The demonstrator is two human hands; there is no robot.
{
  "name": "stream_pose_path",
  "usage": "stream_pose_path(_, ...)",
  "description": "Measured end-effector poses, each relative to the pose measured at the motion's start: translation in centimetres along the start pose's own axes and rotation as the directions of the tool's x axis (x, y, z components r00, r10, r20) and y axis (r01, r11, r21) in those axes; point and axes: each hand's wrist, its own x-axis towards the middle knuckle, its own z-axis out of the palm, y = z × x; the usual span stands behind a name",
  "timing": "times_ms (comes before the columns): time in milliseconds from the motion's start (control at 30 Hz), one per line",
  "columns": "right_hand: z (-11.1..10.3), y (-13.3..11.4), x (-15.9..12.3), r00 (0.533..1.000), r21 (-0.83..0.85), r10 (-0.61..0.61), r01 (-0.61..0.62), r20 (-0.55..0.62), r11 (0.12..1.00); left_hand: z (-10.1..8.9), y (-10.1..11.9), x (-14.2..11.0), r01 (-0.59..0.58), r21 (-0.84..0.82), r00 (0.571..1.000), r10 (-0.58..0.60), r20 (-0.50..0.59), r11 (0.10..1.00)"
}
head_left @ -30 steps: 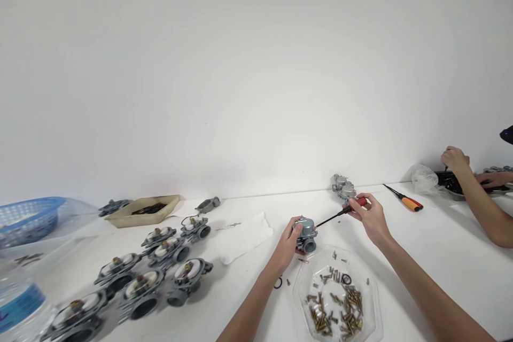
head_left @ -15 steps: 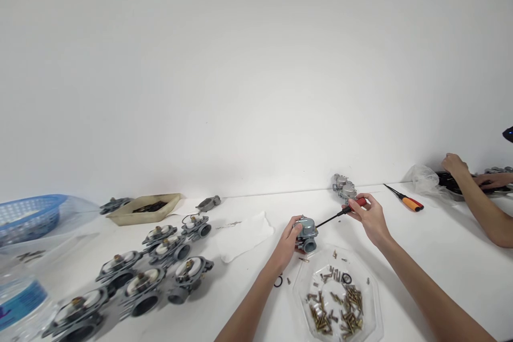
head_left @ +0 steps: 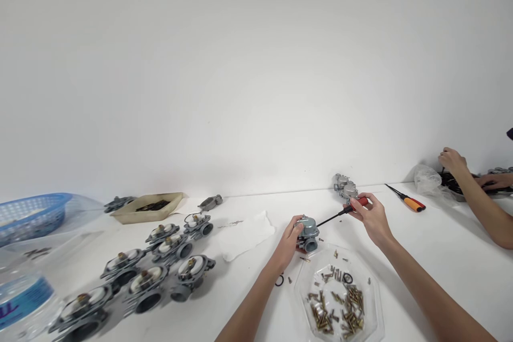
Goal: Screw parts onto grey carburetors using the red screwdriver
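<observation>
The person's left forearm (head_left: 248,310) comes in from the bottom edge of the view to the left of the clear plastic tray (head_left: 297,299), and the right forearm (head_left: 425,294) comes in to its right. Both are slim and bare as far as they show (the elbows lie out of frame), narrowing to slender wrists. The left hand (head_left: 286,246) and right hand (head_left: 372,219) are bare too, with long, thin fingers.

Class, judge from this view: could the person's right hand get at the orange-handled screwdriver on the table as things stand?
Probably yes: the right hand is near the orange-handled screwdriver, and no object lies between them. However, it grips a red-handled screwdriver, so it would likely need to release that first.
</observation>
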Motion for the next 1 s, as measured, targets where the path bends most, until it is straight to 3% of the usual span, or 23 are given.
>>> stream_pose_path(300,-0.8,-0.3,0.6,0.997,-0.135,-0.083,0.081,-0.01,0.988,-0.2,-0.2,0.3,-0.095,0.075,0.993,0.1,-0.069,0.993)
stream_pose_path(667,-0.8,3.5,0.9,0.993,-0.257,-0.083,0.103,0.089,0.961,-0.5,-0.8,0.5,-0.113,0.019,0.989,0.114,-0.091,0.993)
stream_pose_path(1000,-1.2,1.6,1.2,0.998,-0.232,-0.059,0.057,0.001,0.971,-0.4,-0.2,0.5,-0.08,0.014,0.994,0.081,-0.076,0.997)
